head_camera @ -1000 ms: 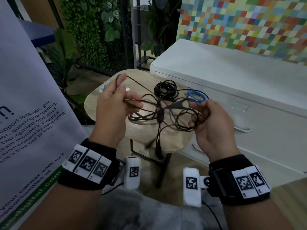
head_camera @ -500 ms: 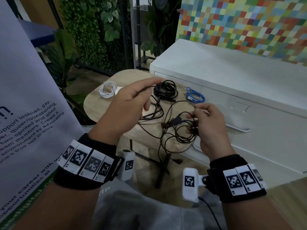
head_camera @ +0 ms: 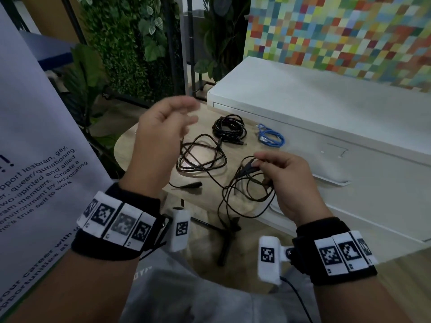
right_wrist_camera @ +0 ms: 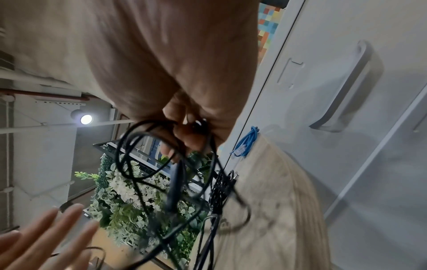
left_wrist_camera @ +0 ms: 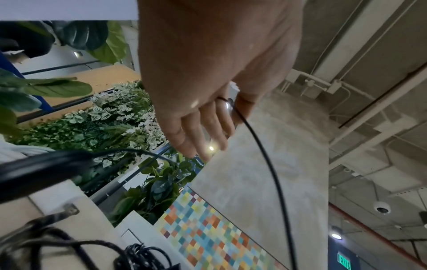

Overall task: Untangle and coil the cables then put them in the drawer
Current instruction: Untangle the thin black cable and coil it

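Observation:
My right hand (head_camera: 261, 162) pinches a tangle of thin black cable (head_camera: 247, 190) over the near edge of the round wooden table (head_camera: 130, 145); its loops hang below the fingers (right_wrist_camera: 184, 135). My left hand (head_camera: 184, 122) is raised and blurred above the table, with a thin black strand (left_wrist_camera: 261, 149) running out between its thumb and fingers. A loose black loop (head_camera: 200, 157) of the cable lies on the table between the hands, with a plug (head_camera: 190, 185) near the edge. The white drawer cabinet (head_camera: 326, 108) stands to the right, its drawers closed.
A tightly coiled black cable (head_camera: 229, 129) and a small blue cable (head_camera: 271, 138) lie at the back of the table. A drawer handle (head_camera: 333, 180) is just right of my right hand. A printed banner (head_camera: 35, 159) stands to the left, plants behind.
My left hand has lifted up and back, away from the right hand. A length of black cable now lies spread on the table. My right hand keeps hold of the tangle, slightly lower.

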